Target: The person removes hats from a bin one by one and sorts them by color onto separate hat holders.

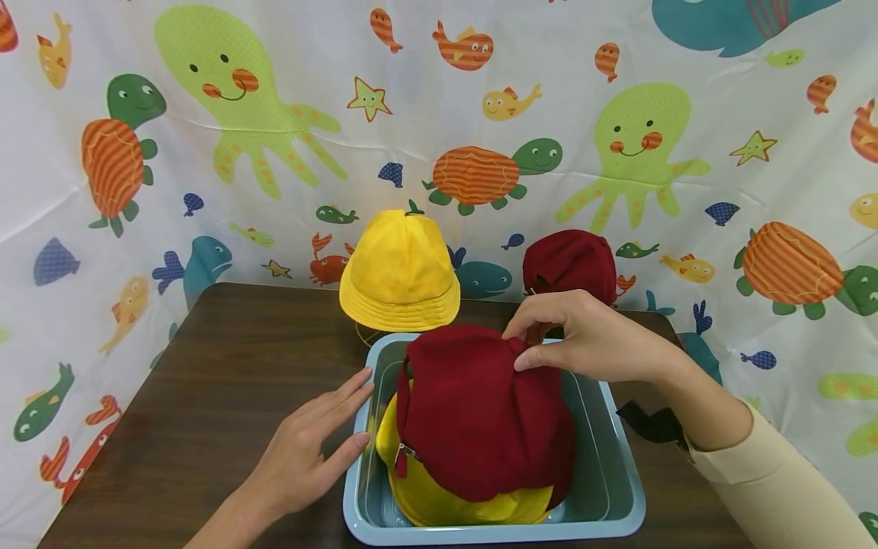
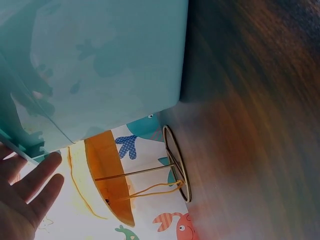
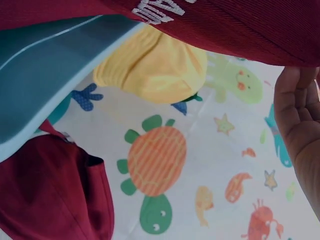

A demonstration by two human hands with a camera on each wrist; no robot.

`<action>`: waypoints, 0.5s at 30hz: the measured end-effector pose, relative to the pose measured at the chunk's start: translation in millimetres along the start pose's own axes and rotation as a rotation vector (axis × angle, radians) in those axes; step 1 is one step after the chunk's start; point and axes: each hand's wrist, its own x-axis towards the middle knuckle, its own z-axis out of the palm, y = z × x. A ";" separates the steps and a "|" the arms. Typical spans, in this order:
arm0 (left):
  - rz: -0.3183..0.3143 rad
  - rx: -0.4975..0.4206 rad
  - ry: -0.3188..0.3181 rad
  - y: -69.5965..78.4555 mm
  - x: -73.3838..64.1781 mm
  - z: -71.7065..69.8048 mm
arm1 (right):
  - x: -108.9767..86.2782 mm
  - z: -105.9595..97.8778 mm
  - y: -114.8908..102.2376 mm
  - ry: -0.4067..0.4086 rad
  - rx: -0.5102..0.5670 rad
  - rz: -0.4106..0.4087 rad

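Observation:
A dark red cap (image 1: 473,412) lies on top of yellow cloth hats (image 1: 473,499) inside a light blue plastic tub (image 1: 620,457). My right hand (image 1: 583,335) pinches the cap's far right edge between thumb and fingers. White embroidered lettering shows on this red fabric in the right wrist view, where the hand (image 3: 302,110) sits at its edge. A small zipper pull (image 1: 402,460) hangs at the cap's left side. My left hand (image 1: 309,442) rests its extended fingertips against the tub's left rim. More dark red cloth shows beneath at the right.
Behind the tub, a yellow hat (image 1: 401,267) sits on a wire stand (image 2: 175,165). Another dark red cap (image 1: 572,263) stands at the back right, partly behind my right hand. The dark wooden table (image 1: 226,381) meets a sea-animal curtain (image 1: 411,91).

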 end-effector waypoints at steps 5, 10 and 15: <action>-0.002 -0.005 -0.001 0.3 -0.2 0.1 | -2.2 -8.5 -4.7 0.017 -0.009 -0.012; -0.003 -0.003 0.001 0.5 -0.4 0.6 | -3.9 -18.3 -10.1 0.048 -0.038 -0.031; -0.006 0.002 0.001 -0.1 -1.1 1.5 | -6.3 -27.4 -13.0 0.114 -0.102 -0.094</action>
